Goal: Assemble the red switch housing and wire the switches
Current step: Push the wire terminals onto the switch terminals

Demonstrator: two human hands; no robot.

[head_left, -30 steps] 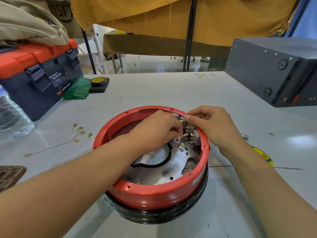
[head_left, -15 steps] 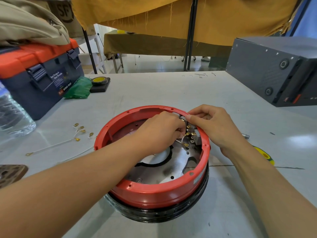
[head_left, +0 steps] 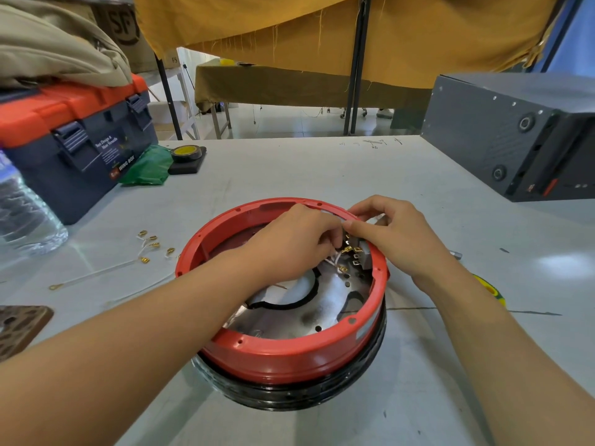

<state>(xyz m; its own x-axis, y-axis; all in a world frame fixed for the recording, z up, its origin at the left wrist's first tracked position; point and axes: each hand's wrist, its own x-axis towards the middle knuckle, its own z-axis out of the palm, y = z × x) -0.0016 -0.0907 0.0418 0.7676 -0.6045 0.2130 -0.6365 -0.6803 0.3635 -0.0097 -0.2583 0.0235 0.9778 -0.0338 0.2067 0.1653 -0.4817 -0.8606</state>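
The red switch housing (head_left: 289, 352), a round open ring, sits on a black base (head_left: 289, 394) near the front middle of the grey table (head_left: 289, 169); inside it lies a silver metal plate (head_left: 325, 304) with a large dark-edged cutout and several small holes; against the inner wall on the far right side stand the grey switches (head_left: 365, 252), brass terminals showing on them, with thin white wires (head_left: 335, 260) ending in brass connectors just beside them.

The left hand (head_left: 289, 243) reaches over the near-left rim into the ring, its fingers curled together and pinched at the wires by the switches (what exactly they grip is hidden under the knuckles); the right hand (head_left: 396, 236) comes over the far right rim, thumb and forefinger pressed together on the top of the switch block, the other fingers folded; the two hands touch at their fingertips.

Left of the housing, on the bare table, lie loose white wires with brass terminals (head_left: 151, 243); further left stands a clear plastic water bottle (head_left: 22, 207), and behind it a dark blue toolbox (head_left: 83, 149) with an orange lid, latches closed, its contents unseen; a beige cloth (head_left: 54, 49) rests on the lid; a green bag (head_left: 148, 169) and a roll of black tape (head_left: 186, 152) lie by the toolbox; a dark grey box (head_left: 508, 130) stands at the far right.
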